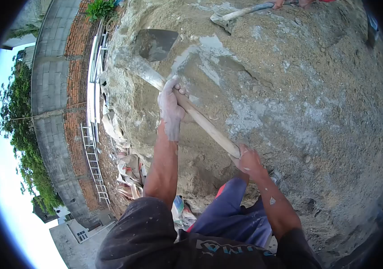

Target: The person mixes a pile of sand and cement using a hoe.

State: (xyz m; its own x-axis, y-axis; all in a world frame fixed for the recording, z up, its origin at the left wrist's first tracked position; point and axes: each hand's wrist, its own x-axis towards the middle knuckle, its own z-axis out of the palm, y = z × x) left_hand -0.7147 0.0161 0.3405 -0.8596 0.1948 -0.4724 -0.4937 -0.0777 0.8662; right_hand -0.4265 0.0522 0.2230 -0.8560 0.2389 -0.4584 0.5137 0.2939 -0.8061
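A shovel [206,124] with a pale wooden handle slants across the middle of the view. My left hand [171,99], coated in grey powder, is wrapped round the handle close to the metal socket. Farther down, my right hand [248,159] grips the handle's lower end near my knee. The shovel's metal blade [157,45] points away from me at the upper left, over the heap of sand [281,80]. Whitish-grey cement powder [250,119] lies in patches on the sand.
At the top, another person's hand [277,3] holds a second shovel [245,12] against the sand. On the left stand a block and brick wall [50,87], a leaning ladder [93,161] and long white bars [93,85]. Crumpled sacks [128,177] lie beside the heap.
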